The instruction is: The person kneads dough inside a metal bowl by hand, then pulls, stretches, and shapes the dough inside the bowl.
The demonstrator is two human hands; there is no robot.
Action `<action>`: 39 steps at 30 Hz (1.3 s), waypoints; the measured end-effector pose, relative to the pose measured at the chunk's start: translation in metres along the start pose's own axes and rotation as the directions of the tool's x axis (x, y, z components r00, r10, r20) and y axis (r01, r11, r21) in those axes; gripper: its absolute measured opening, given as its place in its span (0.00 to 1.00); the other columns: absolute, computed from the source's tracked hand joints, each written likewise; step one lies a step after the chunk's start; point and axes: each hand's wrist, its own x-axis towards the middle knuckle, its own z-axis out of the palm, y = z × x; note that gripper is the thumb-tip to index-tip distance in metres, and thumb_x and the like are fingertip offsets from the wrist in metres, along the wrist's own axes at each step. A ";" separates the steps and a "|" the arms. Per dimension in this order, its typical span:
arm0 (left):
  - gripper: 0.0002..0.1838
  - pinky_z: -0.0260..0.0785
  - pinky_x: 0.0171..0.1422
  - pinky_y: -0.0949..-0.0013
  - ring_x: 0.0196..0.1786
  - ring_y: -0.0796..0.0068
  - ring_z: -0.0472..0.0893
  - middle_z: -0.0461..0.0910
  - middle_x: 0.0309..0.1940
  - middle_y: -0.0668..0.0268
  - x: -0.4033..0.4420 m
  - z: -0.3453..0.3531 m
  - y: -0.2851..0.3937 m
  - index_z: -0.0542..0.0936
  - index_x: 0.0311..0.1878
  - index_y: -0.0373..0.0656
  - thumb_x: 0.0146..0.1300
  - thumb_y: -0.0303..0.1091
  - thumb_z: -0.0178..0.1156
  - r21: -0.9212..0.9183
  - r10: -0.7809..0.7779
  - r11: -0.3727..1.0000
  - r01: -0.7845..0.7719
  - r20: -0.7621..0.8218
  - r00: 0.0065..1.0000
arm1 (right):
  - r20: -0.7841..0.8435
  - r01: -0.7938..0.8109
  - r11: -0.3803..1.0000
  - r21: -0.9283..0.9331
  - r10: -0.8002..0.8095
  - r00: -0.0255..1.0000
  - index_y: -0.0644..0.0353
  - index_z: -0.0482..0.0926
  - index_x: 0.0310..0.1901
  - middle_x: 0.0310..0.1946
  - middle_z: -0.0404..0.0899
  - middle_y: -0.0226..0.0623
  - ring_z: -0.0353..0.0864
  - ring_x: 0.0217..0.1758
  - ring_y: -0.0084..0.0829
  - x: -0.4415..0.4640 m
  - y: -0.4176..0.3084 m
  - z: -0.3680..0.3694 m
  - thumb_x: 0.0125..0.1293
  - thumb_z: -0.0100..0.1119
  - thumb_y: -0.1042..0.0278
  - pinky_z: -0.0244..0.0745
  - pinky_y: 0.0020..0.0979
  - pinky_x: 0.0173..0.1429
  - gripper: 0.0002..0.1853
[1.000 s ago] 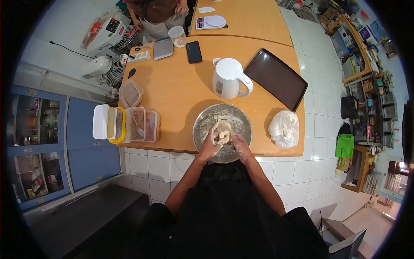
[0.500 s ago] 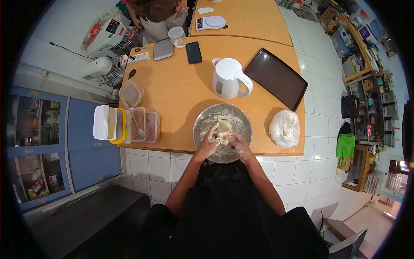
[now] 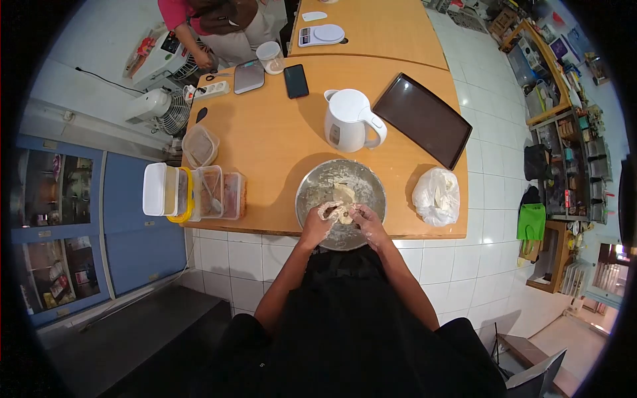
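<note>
Dough (image 3: 342, 215) is looking ragged; fingers of left hand (image 3: 317, 225) and right hand (image 3: 369, 225) are grasping it; floury residue (image 3: 362, 180) is coating the bowl (image 3: 304, 188); blending is seeming only partly done.

Left hand (image 3: 318, 225) and right hand (image 3: 369, 224): fingertips merge with the pale dough (image 3: 344, 194); exact grip indeterminate. Bowl (image 3: 375, 188): base partly hidden under dough and hands. Co-worker (image 3: 229, 18), far left: head cut off by top edge, lower legs behind table (image 3: 265, 132). Far table (image 3: 388, 30): far end cropped. White scale (image 3: 323, 35): readout too small. Right-hand shelves (image 3: 567, 149): small items unidentifiable.
</note>
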 end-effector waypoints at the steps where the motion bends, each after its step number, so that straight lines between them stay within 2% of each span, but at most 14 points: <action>1: 0.16 0.73 0.50 0.72 0.45 0.77 0.80 0.83 0.45 0.63 0.001 -0.001 -0.005 0.80 0.54 0.35 0.63 0.24 0.59 0.019 0.003 1.000 -0.004 0.013 1.000 | 0.002 0.007 1.000 -0.028 -0.007 1.000 0.56 0.75 0.55 0.39 0.77 0.24 0.71 0.42 0.19 0.000 0.000 0.000 0.70 0.58 0.54 0.66 0.25 0.46 0.18; 5: 0.18 0.73 0.44 0.74 0.42 0.81 0.78 0.83 0.45 0.65 0.004 -0.003 -0.021 0.79 0.57 0.38 0.63 0.25 0.58 0.075 0.067 0.995 -0.070 0.046 0.997 | -0.022 0.009 1.000 -0.011 -0.009 1.000 0.57 0.77 0.52 0.38 0.77 0.24 0.71 0.41 0.18 -0.003 -0.005 0.003 0.70 0.59 0.55 0.66 0.24 0.44 0.17; 8: 0.19 0.72 0.48 0.73 0.44 0.80 0.78 0.82 0.47 0.65 0.002 -0.004 -0.014 0.78 0.58 0.37 0.63 0.26 0.59 -0.073 0.038 0.997 -0.031 0.092 0.995 | -0.021 0.011 1.000 -0.003 -0.011 1.000 0.56 0.77 0.52 0.40 0.77 0.24 0.71 0.43 0.18 -0.002 -0.002 0.002 0.71 0.58 0.56 0.66 0.24 0.46 0.16; 11: 0.20 0.72 0.52 0.71 0.47 0.79 0.78 0.82 0.49 0.64 -0.001 0.001 0.002 0.78 0.58 0.37 0.62 0.27 0.60 -0.009 0.043 0.999 -0.042 0.091 0.995 | -0.007 0.004 1.000 -0.020 -0.004 1.000 0.55 0.76 0.53 0.44 0.77 0.24 0.72 0.47 0.19 0.001 0.002 -0.001 0.72 0.56 0.55 0.67 0.25 0.50 0.16; 14: 0.20 0.71 0.57 0.70 0.51 0.78 0.78 0.82 0.50 0.62 -0.002 0.002 0.013 0.78 0.58 0.37 0.62 0.27 0.61 -0.024 -0.039 0.999 0.042 0.115 0.993 | -0.003 0.005 1.000 -0.007 -0.005 1.000 0.55 0.76 0.53 0.45 0.77 0.24 0.72 0.47 0.19 -0.002 -0.002 0.001 0.72 0.55 0.55 0.67 0.26 0.50 0.15; 17: 0.22 0.71 0.57 0.71 0.52 0.75 0.80 0.82 0.49 0.60 0.002 0.007 0.001 0.77 0.57 0.36 0.57 0.22 0.62 0.000 0.014 1.000 -0.014 0.075 0.997 | -0.008 0.008 0.999 -0.038 -0.008 1.000 0.54 0.77 0.53 0.44 0.77 0.24 0.72 0.47 0.19 -0.002 -0.001 0.001 0.73 0.55 0.56 0.67 0.25 0.50 0.14; 20: 0.24 0.70 0.59 0.69 0.53 0.72 0.80 0.82 0.50 0.59 0.005 0.009 -0.016 0.76 0.58 0.36 0.55 0.23 0.63 0.024 0.039 0.999 -0.040 0.049 0.998 | -0.001 0.030 0.996 -0.083 -0.030 1.000 0.54 0.77 0.52 0.44 0.77 0.24 0.72 0.46 0.18 -0.001 0.000 0.001 0.73 0.55 0.56 0.67 0.24 0.49 0.14; 26: 0.24 0.69 0.61 0.67 0.55 0.68 0.79 0.81 0.51 0.57 0.002 0.009 -0.008 0.74 0.60 0.36 0.58 0.24 0.59 0.115 0.045 0.992 -0.050 0.043 0.998 | 0.011 0.010 1.000 -0.022 -0.010 1.000 0.54 0.77 0.51 0.42 0.77 0.24 0.72 0.44 0.17 -0.004 -0.003 0.001 0.73 0.54 0.57 0.67 0.23 0.48 0.13; 29: 0.22 0.68 0.63 0.67 0.56 0.68 0.78 0.80 0.52 0.57 0.005 0.007 -0.021 0.74 0.60 0.36 0.60 0.25 0.56 -0.098 0.001 0.995 0.006 0.073 0.997 | 0.007 0.014 0.999 0.051 -0.014 1.000 0.55 0.77 0.51 0.42 0.77 0.24 0.72 0.44 0.18 -0.001 0.002 0.000 0.74 0.53 0.56 0.68 0.23 0.48 0.13; 32: 0.22 0.67 0.63 0.67 0.56 0.68 0.78 0.80 0.52 0.57 0.002 0.004 -0.001 0.73 0.60 0.35 0.61 0.24 0.53 -0.266 -0.128 0.952 0.150 0.097 0.987 | -0.004 0.023 0.998 0.050 -0.023 1.000 0.55 0.76 0.53 0.44 0.77 0.25 0.73 0.46 0.19 0.000 0.006 -0.003 0.74 0.52 0.54 0.68 0.25 0.49 0.16; 35: 0.22 0.67 0.62 0.68 0.56 0.67 0.78 0.80 0.51 0.56 0.006 0.005 -0.009 0.72 0.60 0.36 0.61 0.22 0.53 -0.060 0.073 0.996 -0.071 0.034 0.997 | -0.016 0.034 0.996 0.081 -0.033 0.999 0.55 0.75 0.56 0.46 0.77 0.27 0.73 0.48 0.22 0.001 0.012 -0.007 0.72 0.53 0.48 0.67 0.28 0.49 0.21; 39: 0.22 0.68 0.61 0.68 0.56 0.67 0.79 0.80 0.51 0.55 0.003 0.008 -0.003 0.73 0.59 0.37 0.59 0.20 0.54 0.121 0.091 0.989 -0.084 -0.057 0.994 | -0.037 0.036 0.990 0.138 -0.031 0.999 0.54 0.74 0.58 0.48 0.76 0.26 0.72 0.51 0.23 0.004 0.016 -0.009 0.72 0.52 0.46 0.67 0.31 0.51 0.23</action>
